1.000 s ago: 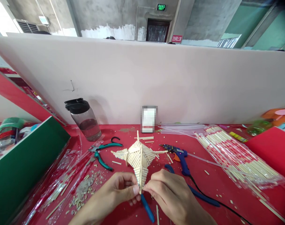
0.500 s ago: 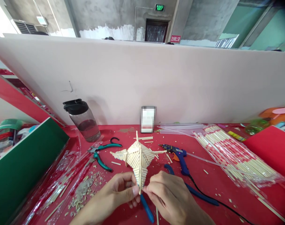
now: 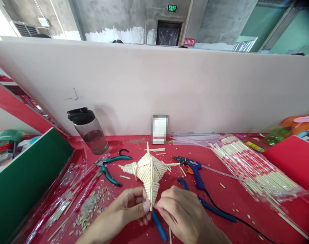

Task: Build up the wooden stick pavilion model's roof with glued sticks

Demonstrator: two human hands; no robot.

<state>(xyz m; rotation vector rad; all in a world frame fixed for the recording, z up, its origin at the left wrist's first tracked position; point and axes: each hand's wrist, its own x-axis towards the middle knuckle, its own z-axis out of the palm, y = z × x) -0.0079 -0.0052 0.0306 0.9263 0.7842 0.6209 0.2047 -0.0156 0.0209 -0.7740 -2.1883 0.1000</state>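
A star-shaped model built of pale wooden sticks [image 3: 151, 171] is held above the red table, its pointed lower arm toward me. My left hand [image 3: 134, 206] is closed on the left side of that lower arm, thumb and fingers pinching it. My right hand [image 3: 181, 211] is closed at the right of the same tip, fingertips pinched against or just beside it; whether a small piece is between them is hidden. Under the model a blue tool handle [image 3: 159, 226] points toward me between the hands.
Green-handled pliers [image 3: 111, 167] and stick scraps [image 3: 87, 213] lie left, near a water bottle [image 3: 92, 132]. A blue glue gun [image 3: 192, 167] and bagged sticks [image 3: 258, 166] lie right. A phone [image 3: 160, 129] leans on the white partition [image 3: 169, 84]. Boxes [image 3: 29, 183] flank the table.
Almost nothing differs. The view has shifted very slightly, and both hands keep their places at the model's lower tip.
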